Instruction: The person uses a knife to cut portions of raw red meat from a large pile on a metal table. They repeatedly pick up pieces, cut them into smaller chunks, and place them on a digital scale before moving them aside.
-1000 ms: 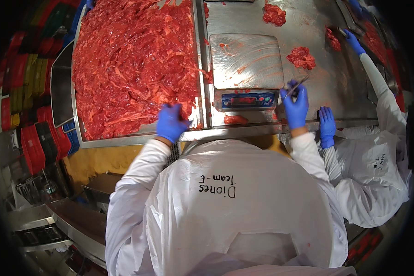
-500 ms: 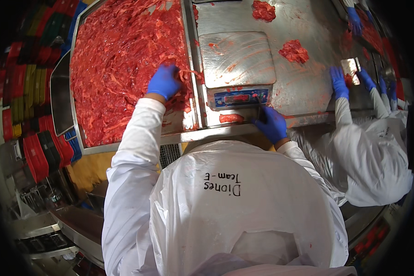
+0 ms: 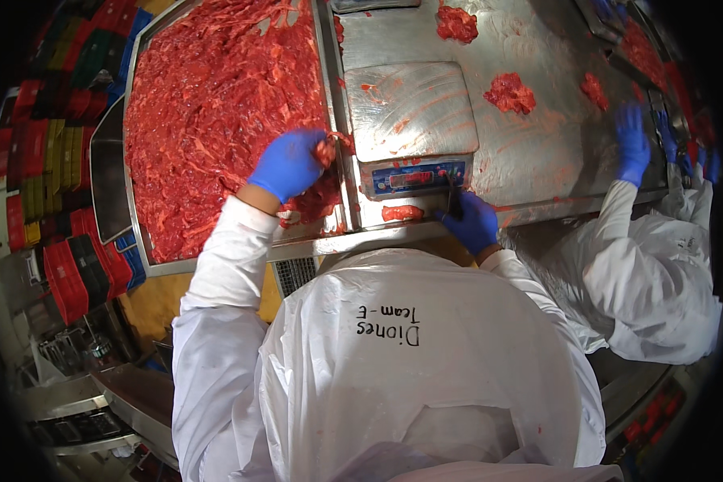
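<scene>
A wide metal tray [image 3: 130,173] full of raw red meat trimmings [image 3: 225,120] lies at the left. Over its right side, my left hand [image 3: 285,166] in a blue glove is closed on a strip of meat [image 3: 324,153], near the tray's raised edge. My gloved right hand [image 3: 474,222] is closed around a dark, narrow knife-like tool [image 3: 455,197], just in front of the scale. The scale [image 3: 414,104] has a bare steel plate smeared red and a blue front panel. A small meat piece [image 3: 402,213] lies before that panel.
Several meat lumps [image 3: 509,93] lie on the steel table [image 3: 538,161] to the right. A co-worker's gloved hand [image 3: 632,145] hovers over the table's right part. Stacked coloured crates [image 3: 64,261] stand at the far left.
My left hand has turned, and its meat strip now shows at the fingertips. My right hand stays nearly in place. The co-worker's hand has shifted right; another meat lump now shows on the table.
</scene>
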